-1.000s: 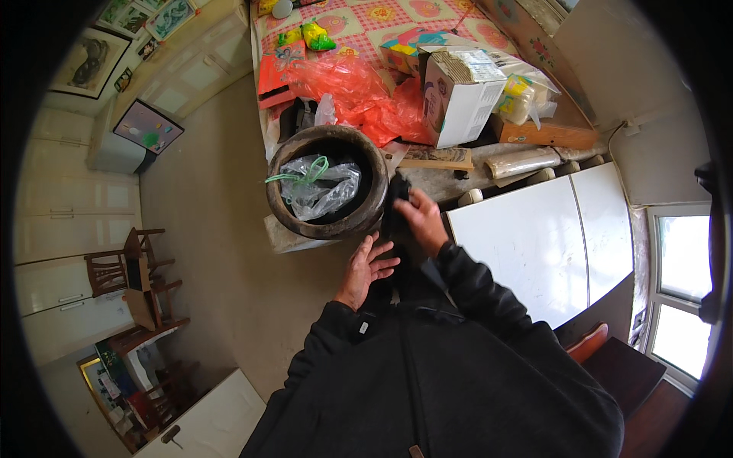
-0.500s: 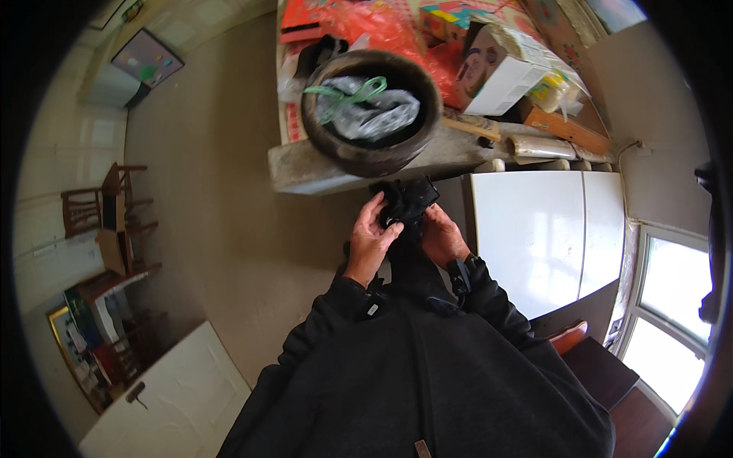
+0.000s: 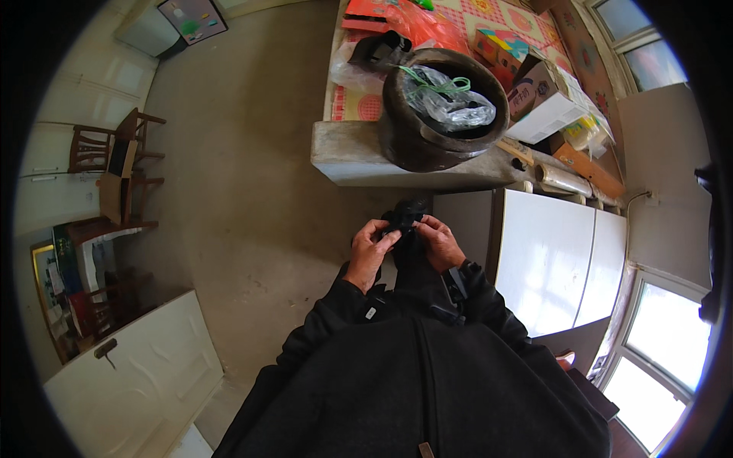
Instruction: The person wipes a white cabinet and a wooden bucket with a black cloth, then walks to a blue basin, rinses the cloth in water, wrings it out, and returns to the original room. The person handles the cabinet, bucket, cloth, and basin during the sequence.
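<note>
In front of my body, both hands meet at a dark black bundle [image 3: 405, 217] whose exact kind I cannot make out. My left hand [image 3: 369, 252] grips its near left side, thumb and fingers bent inward. On the other side, my right hand [image 3: 440, 243] pinches it with thumb and fingertips. Beyond them, a round brown crock [image 3: 403, 146] stands on the ledge. In its mouth lies a crumpled clear plastic bag [image 3: 467, 113] with a green tie [image 3: 431, 82]. Neither hand touches the crock.
The grey ledge [image 3: 347, 156] runs just past my hands. A white cabinet [image 3: 542, 259] stands to the right, with an open cardboard box [image 3: 561, 103] and a rolled tube [image 3: 566, 182] behind it. Wooden chairs [image 3: 93, 149] and a white door [image 3: 145, 351] are at the left.
The view has shifted, so the crock and ledge sit farther right. My right hand's fingers have come in from beside the black bundle to pinch it; the left keeps its hold.
</note>
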The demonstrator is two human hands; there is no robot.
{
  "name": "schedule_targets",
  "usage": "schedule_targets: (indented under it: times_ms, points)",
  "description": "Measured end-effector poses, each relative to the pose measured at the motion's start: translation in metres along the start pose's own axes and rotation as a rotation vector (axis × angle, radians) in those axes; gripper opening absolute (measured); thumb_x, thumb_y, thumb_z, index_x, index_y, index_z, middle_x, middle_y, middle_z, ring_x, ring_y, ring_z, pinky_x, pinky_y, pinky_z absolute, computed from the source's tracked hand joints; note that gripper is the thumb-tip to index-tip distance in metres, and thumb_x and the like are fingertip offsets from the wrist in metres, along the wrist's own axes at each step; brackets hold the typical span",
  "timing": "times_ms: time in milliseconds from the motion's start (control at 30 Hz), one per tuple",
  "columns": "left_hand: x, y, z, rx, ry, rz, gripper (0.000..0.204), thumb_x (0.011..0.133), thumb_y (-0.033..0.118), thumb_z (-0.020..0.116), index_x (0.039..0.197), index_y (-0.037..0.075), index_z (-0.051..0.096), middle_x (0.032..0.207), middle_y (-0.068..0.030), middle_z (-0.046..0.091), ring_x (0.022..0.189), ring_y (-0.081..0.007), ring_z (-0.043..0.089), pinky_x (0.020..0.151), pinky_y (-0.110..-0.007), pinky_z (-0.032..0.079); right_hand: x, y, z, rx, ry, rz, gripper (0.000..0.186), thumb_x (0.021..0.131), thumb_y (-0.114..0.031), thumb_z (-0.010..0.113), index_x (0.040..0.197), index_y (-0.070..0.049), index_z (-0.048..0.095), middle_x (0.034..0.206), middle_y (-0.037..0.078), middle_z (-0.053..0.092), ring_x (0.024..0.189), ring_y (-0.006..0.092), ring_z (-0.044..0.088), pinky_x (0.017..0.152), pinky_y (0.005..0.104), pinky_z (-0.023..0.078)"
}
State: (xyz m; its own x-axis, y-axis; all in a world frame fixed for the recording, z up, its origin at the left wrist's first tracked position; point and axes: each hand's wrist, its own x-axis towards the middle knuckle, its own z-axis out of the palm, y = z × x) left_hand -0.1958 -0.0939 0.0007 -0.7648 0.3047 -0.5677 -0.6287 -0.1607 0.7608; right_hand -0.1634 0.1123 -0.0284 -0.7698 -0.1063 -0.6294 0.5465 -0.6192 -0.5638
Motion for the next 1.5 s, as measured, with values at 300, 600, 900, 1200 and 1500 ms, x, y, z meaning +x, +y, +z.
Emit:
schedule_targets:
  times_ms: [300, 600, 900, 1200, 1500]
  points:
    - [-0.004, -0.003, -0.027, 0.023, 0.051, 0.052, 0.024, 0.105, 0.02, 0.073, 0.124, 0.007, 0.073, 0.111, 0.0005, 0.073, 0.102, -0.0079, 0.066, 0.086, -0.029, 0.053, 0.001, -0.002, 0.031, -0.15, -0.1, -0.03, 0.02, 0.104, -0.016, 0.071, 0.12, -0.004, 0.069, 0.109, 0.0, 0.074, 0.097, 0.0097, 0.07, 0.085, 0.0276, 0.056]
    - [-0.003, -0.008, -0.027, 0.011, 0.191, -0.065, 0.032, 0.109, 0.036, 0.067, 0.119, 0.007, 0.075, 0.109, 0.0034, 0.071, 0.098, -0.0093, 0.065, 0.084, -0.03, 0.054, 0.027, -0.016, 0.015, -0.348, -0.116, 0.048, 0.007, 0.101, -0.01, 0.073, 0.098, -0.004, 0.07, 0.088, -0.002, 0.068, 0.083, 0.0058, 0.062, 0.073, 0.0253, 0.05]
    - [-0.001, 0.009, -0.018, -0.218, 0.036, -0.092, 0.046, 0.106, 0.026, 0.07, 0.147, 0.007, 0.06, 0.134, -0.0042, 0.062, 0.113, -0.0174, 0.065, 0.089, -0.033, 0.06, 0.043, -0.049, 0.031, -0.638, -0.154, -0.013, 0.016, 0.102, -0.014, 0.074, 0.114, -0.002, 0.073, 0.094, -0.002, 0.068, 0.083, 0.0074, 0.061, 0.073, 0.0271, 0.049]
    - [0.013, 0.019, -0.01, -0.081, 0.17, 0.035, 0.053, 0.104, 0.022, 0.07, 0.152, 0.006, 0.055, 0.132, -0.0071, 0.067, 0.109, -0.0175, 0.07, 0.091, -0.033, 0.06, 0.079, -0.055, 0.028, -0.826, -0.287, -0.236, 0.026, 0.095, -0.018, 0.077, 0.114, -0.001, 0.075, 0.092, 0.008, 0.072, 0.084, 0.0162, 0.067, 0.074, 0.0336, 0.053]
    - [-0.007, -0.001, -0.043, -0.199, 0.318, -0.167, 0.034, 0.109, 0.022, 0.06, 0.136, 0.002, 0.066, 0.117, -0.0137, 0.078, 0.104, -0.021, 0.076, 0.092, -0.033, 0.058, 0.162, -0.028, 0.097, -1.13, 0.089, -0.62, 0.036, 0.097, -0.028, 0.073, 0.11, 0.003, 0.063, 0.088, 0.027, 0.066, 0.084, 0.0475, 0.064, 0.077, 0.0519, 0.05]
